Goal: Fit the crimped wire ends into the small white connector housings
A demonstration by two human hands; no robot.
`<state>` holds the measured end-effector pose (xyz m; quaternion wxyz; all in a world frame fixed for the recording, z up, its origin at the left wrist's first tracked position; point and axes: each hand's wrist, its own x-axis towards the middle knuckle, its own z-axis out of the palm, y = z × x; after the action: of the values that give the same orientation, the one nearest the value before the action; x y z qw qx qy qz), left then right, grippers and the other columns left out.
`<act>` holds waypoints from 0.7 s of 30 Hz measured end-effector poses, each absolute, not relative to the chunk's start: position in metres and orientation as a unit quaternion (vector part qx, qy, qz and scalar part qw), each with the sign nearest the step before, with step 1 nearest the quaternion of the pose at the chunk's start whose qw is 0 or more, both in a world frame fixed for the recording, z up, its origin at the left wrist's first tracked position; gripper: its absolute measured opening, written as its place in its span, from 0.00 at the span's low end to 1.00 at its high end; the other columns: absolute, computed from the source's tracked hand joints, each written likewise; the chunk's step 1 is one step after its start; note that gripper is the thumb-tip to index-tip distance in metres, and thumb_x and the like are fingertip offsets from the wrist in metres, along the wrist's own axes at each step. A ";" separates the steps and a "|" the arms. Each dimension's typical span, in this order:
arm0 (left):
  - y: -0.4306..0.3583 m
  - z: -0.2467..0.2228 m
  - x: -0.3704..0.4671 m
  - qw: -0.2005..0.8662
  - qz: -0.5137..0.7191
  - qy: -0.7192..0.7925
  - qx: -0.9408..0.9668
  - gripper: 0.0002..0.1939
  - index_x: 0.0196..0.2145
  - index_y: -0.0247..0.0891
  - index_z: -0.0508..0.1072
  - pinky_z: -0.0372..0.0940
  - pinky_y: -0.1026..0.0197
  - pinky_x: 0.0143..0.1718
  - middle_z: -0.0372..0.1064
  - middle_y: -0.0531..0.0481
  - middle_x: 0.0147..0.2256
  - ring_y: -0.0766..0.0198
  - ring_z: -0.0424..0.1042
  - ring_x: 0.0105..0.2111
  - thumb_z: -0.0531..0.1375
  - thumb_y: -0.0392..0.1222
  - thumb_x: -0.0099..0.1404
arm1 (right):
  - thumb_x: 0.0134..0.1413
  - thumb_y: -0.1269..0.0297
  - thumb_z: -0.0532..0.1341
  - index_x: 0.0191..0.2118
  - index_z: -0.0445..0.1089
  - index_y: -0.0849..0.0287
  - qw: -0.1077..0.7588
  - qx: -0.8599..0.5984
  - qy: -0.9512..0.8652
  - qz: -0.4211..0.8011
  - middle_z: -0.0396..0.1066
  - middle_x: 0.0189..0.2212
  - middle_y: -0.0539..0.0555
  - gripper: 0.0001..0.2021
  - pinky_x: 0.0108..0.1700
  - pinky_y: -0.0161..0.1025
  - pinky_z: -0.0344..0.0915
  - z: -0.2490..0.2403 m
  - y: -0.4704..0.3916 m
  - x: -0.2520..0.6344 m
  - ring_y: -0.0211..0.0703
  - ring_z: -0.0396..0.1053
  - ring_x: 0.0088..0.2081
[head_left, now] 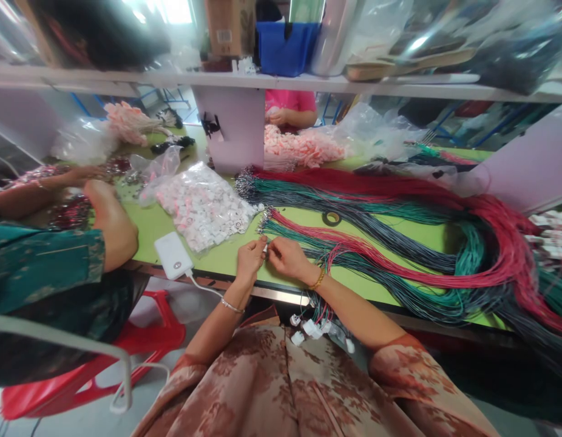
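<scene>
At the table's front edge, my left hand [250, 261] is closed in a pinch on a small white connector [264, 247]. My right hand [287, 258] meets it from the right with fingers curled; what they pinch is hidden. Just beyond both hands lie the metal-tipped ends [263, 222] of a bundle of red, green and black wires [354, 249] running off to the right. A clear bag of white connectors [208, 209] lies ahead of my left hand. Several wires with white connectors [314, 329] hang over the edge below my right wrist.
A white power bank [173, 255] with a cable lies left of my hands. Behind the wires is a larger bundle [354, 182], with a roll of black tape [331, 218] between. A co-worker's arm [108, 221] rests at left, above a red stool [148, 334]. A shelf [172, 79] spans the back.
</scene>
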<state>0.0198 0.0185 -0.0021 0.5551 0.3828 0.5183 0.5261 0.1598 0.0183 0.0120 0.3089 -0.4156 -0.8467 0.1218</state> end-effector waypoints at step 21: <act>0.010 0.000 -0.002 0.628 0.503 0.456 0.381 0.20 0.32 0.33 0.77 0.53 0.67 0.22 0.66 0.52 0.23 0.73 0.60 0.21 0.71 0.51 0.47 | 0.55 0.69 0.54 0.32 0.69 0.61 0.160 -0.499 -0.835 0.166 0.72 0.31 0.56 0.07 0.33 0.36 0.53 0.009 0.077 0.195 0.42 0.63 0.31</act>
<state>-0.0018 0.0104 0.0004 0.6281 0.3805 0.4555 0.5031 0.1950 0.0774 0.0094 0.1601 -0.4988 -0.8354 0.1664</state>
